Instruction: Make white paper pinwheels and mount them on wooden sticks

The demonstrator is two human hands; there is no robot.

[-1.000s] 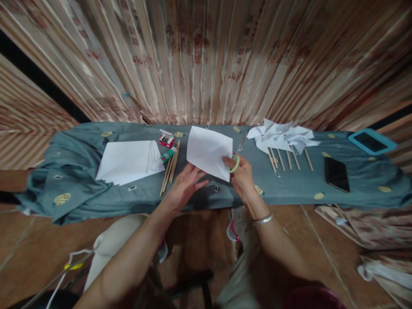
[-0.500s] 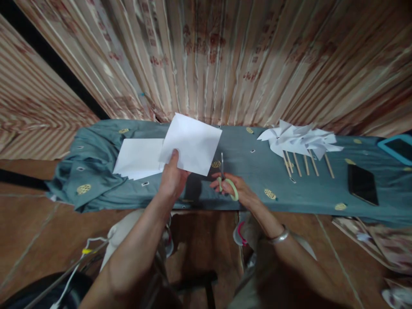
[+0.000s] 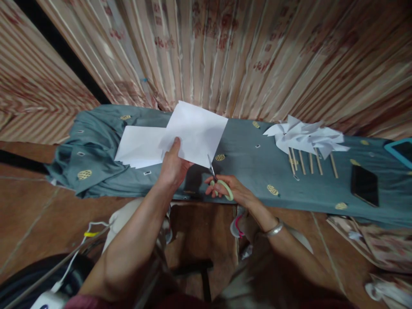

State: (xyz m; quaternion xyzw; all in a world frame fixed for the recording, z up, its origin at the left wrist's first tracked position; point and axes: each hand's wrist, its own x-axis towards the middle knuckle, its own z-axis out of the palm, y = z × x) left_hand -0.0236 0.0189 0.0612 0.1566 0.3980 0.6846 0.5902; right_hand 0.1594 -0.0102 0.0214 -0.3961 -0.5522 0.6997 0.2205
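A square sheet of white paper (image 3: 198,131) is pinched in my left hand (image 3: 175,165), thumb on top near its lower left edge. My right hand (image 3: 230,187) is closed round the pale green handles of a pair of scissors (image 3: 225,189). The scissor blades point up and away from me, their tip at the sheet's near right corner; whether they cut into it I cannot tell. Partly hidden behind the held sheet, a stack of white paper (image 3: 140,146) lies on the cloth to the left.
On the right of the cloth-covered table (image 3: 247,171) lie several white paper pinwheels (image 3: 305,135) with wooden sticks. Further right are a dark phone (image 3: 364,185) and a blue-framed device (image 3: 399,152). A pleated curtain (image 3: 206,56) hangs along the far edge.
The scissors in my right hand have moved left and tilted, so their tip has come to the paper's corner. My left hand still holds the sheet. The camera view has shifted slightly.
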